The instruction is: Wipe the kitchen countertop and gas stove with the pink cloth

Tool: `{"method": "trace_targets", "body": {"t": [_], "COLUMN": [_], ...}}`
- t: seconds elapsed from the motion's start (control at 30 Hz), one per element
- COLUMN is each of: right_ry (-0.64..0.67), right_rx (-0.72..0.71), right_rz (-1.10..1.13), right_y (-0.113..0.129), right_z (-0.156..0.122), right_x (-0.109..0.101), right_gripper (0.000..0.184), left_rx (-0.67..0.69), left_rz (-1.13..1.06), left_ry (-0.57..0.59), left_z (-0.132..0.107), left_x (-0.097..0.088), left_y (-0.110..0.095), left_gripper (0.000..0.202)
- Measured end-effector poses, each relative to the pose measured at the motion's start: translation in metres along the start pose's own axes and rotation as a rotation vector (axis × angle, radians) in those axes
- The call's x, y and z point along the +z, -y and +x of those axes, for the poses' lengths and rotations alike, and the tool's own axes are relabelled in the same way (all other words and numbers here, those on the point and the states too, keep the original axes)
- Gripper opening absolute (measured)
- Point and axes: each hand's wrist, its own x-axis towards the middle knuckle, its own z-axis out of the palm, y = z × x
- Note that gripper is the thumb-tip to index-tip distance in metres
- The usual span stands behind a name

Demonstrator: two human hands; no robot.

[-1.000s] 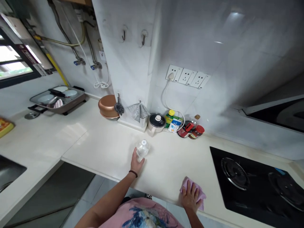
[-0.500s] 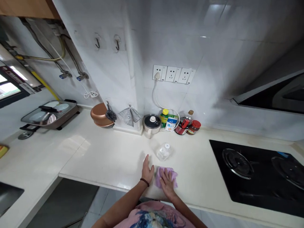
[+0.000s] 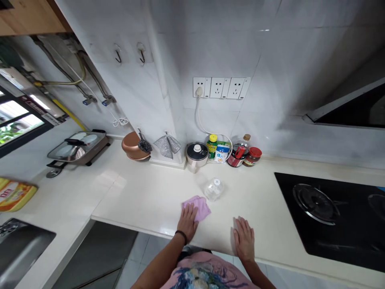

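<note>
My left hand (image 3: 188, 220) lies palm down on a crumpled pink-purple cloth (image 3: 202, 208), its fingers flat over the cloth's lower left part. Just behind the cloth, a clear jar (image 3: 213, 190) with a small round label on its end rests on the counter, close to the cloth's edge. Apart from both, to the right, my right hand (image 3: 244, 239) is near the front edge of the white countertop (image 3: 144, 192). Its fingers are stretched out and nothing is in it.
Against the wall stand a small lidded pot (image 3: 197, 154), a yellow-capped bottle (image 3: 212, 145), a white-blue packet (image 3: 221, 152) and a red-lidded jar (image 3: 252, 155). A black gas stove (image 3: 325, 237) is at right. At left are a sink (image 3: 27, 249) and an electric pan (image 3: 80, 148).
The cloth has shifted left, from under my right hand to under my left hand. My right hand has moved right, off the cloth. The whole view has turned slightly.
</note>
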Motion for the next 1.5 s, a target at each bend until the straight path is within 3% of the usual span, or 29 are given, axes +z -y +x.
{"method": "trace_targets", "body": {"t": [0.13,0.23,0.37,0.5,0.6,0.8,0.93,1.13,1.23,1.33,1.5], "right_ry": [-0.046,-0.058,-0.068,-0.067,-0.080,-0.076,-0.091,-0.110,-0.104,-0.085,-0.085], "right_rx": [0.003,-0.017,-0.051,-0.088,-0.098,-0.097,-0.085,-0.078,-0.064,-0.056,-0.073], "right_rz": [-0.039,-0.018,-0.010,-0.039,-0.063,-0.126,-0.155,-0.168,-0.156,-0.158,-0.173], "right_y": [-0.007,-0.006,-0.008,-0.008,-0.008,-0.014,-0.015,-0.013,-0.014,-0.016,-0.022], "right_z": [-0.007,-0.003,-0.001,-0.003,-0.005,-0.008,-0.011,-0.012,-0.012,-0.012,-0.011], "right_x": [0.007,0.010,0.013,0.017,0.017,0.019,0.021,0.018,0.017,0.018,0.022], "right_gripper": [0.058,0.059,0.061,0.061,0.062,0.063,0.063,0.062,0.060,0.059,0.059], "left_rx": [-0.326,-0.397,-0.339,-0.040,0.062,-0.154,-0.145,-0.155,-0.169,-0.176,-0.105], "left_rz": [0.079,0.083,0.096,0.051,0.046,0.101,0.092,0.034,0.025,0.032,0.071], "left_ry": [-0.055,-0.051,-0.087,-0.235,-0.227,-0.141,-0.082,-0.033,-0.037,-0.023,-0.079], "left_z": [0.021,0.025,0.005,0.002,0.034,0.134,0.190,0.237,0.240,0.229,0.171], "left_x": [-0.029,-0.048,-0.045,-0.023,-0.014,-0.019,-0.031,-0.037,-0.039,-0.040,-0.028], "left_y": [0.038,0.053,0.055,0.062,0.071,0.078,0.086,0.096,0.094,0.090,0.085], "left_gripper": [0.061,0.046,0.031,0.048,0.063,0.068,0.065,0.067,0.069,0.069,0.068]}}
